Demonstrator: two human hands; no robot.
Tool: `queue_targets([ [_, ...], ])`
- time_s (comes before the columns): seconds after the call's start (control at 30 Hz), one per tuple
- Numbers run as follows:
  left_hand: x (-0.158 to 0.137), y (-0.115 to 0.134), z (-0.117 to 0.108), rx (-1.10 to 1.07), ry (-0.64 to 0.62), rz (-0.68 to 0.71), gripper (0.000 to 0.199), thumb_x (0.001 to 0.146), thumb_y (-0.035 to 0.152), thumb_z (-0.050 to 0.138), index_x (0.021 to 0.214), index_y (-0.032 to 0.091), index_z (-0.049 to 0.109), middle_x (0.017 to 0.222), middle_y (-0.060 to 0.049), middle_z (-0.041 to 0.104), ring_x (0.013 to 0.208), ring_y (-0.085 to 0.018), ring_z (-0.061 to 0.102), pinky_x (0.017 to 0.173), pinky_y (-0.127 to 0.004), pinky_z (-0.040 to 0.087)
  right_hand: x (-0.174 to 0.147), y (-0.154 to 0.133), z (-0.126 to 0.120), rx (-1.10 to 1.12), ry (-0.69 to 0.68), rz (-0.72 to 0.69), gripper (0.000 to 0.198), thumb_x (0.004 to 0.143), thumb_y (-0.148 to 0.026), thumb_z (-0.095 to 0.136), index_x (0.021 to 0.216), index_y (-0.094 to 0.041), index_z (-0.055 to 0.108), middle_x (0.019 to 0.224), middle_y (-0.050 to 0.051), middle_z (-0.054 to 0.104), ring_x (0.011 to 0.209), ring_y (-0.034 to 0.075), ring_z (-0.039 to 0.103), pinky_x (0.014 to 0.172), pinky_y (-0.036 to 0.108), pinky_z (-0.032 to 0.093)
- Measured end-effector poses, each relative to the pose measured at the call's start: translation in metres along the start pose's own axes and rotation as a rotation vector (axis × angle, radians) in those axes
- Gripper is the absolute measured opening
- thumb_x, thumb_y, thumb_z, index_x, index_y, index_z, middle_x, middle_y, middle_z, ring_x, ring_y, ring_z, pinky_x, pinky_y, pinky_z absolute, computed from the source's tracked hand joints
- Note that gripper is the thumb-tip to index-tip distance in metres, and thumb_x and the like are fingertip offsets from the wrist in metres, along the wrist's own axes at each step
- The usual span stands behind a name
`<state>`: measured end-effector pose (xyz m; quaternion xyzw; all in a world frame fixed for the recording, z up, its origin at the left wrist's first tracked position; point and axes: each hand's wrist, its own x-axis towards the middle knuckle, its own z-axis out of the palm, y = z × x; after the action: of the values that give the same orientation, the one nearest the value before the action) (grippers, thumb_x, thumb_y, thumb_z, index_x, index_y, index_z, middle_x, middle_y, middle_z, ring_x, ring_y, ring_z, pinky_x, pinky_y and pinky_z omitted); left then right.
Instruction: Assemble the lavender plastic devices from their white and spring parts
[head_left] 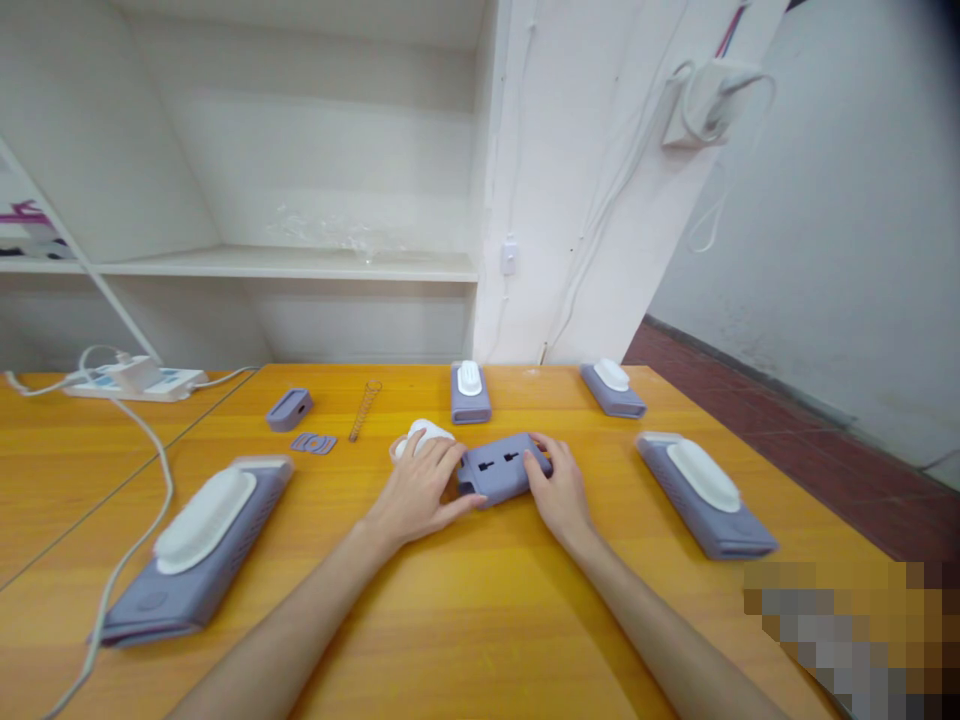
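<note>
A purple plastic housing [495,470] with two dark keyhole-like slots in its upper face lies between my hands, just above or on the wooden table; I cannot tell which. My left hand [424,485] is closed on its left end, thumb along the near edge and fingers at the far side. Around the right end my right hand [556,490] is closed, with the thumb on top. Just behind my left fingers sits a white rounded part [427,432], partly covered by the hand. Farther left lie a coil spring [366,410], a flat purple cut-out piece [313,443] and a small hollow purple part [289,410].
Purple devices with white oval tops stand around: one at near left [206,550], one at right [705,495], two smaller ones at the back [471,395] [613,390]. A white cable [161,500] runs from a power strip [139,380] down the left side. A white shelf [300,265] rises behind.
</note>
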<state>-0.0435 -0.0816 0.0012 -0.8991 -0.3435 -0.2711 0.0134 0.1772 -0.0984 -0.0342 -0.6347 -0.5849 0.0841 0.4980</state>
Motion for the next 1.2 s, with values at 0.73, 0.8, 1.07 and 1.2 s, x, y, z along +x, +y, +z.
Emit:
queue_targets([
  [0.73, -0.012, -0.021, 0.006, 0.228, 0.149, -0.296, 0.028, 0.08, 0.029, 0.048, 0.106, 0.018, 0.052, 0.111, -0.014, 0.052, 0.102, -0.03, 0.048, 0.087, -0.044, 0.037, -0.017, -0.03, -0.009, -0.382, -0.212, -0.461, 0.034, 0.083, -0.037, 0.051, 0.114, -0.025, 0.06, 0.123, 0.009, 0.054, 0.116, 0.029, 0.043, 0.102, 0.053, 0.023],
  [0.8, -0.013, -0.021, 0.007, 0.23, 0.172, -0.33, 0.031, 0.08, 0.035, 0.05, 0.106, 0.018, 0.051, 0.11, -0.014, 0.052, 0.101, -0.03, 0.048, 0.085, -0.044, 0.038, -0.017, -0.032, -0.011, -0.413, -0.24, -0.467, 0.039, 0.082, -0.039, 0.051, 0.118, -0.025, 0.058, 0.125, 0.01, 0.053, 0.115, 0.03, 0.043, 0.098, 0.053, 0.027],
  [1.07, -0.015, -0.023, 0.01, 0.169, 0.264, -0.335, 0.036, 0.078, 0.04, 0.058, 0.105, 0.017, 0.049, 0.107, -0.013, 0.05, 0.099, -0.028, 0.049, 0.086, -0.043, 0.043, -0.016, -0.032, -0.011, -0.455, -0.253, -0.459, 0.04, 0.084, -0.041, 0.048, 0.121, -0.026, 0.058, 0.124, 0.011, 0.054, 0.109, 0.03, 0.045, 0.088, 0.049, 0.031],
  [1.2, -0.015, -0.018, 0.01, 0.108, 0.416, -0.243, 0.043, 0.077, 0.036, 0.062, 0.112, 0.019, 0.044, 0.118, -0.015, 0.045, 0.111, -0.029, 0.046, 0.094, -0.045, 0.042, -0.018, -0.034, -0.011, -0.399, -0.221, -0.494, 0.041, 0.085, -0.037, 0.047, 0.123, -0.025, 0.054, 0.124, 0.01, 0.054, 0.113, 0.029, 0.044, 0.097, 0.051, 0.025],
])
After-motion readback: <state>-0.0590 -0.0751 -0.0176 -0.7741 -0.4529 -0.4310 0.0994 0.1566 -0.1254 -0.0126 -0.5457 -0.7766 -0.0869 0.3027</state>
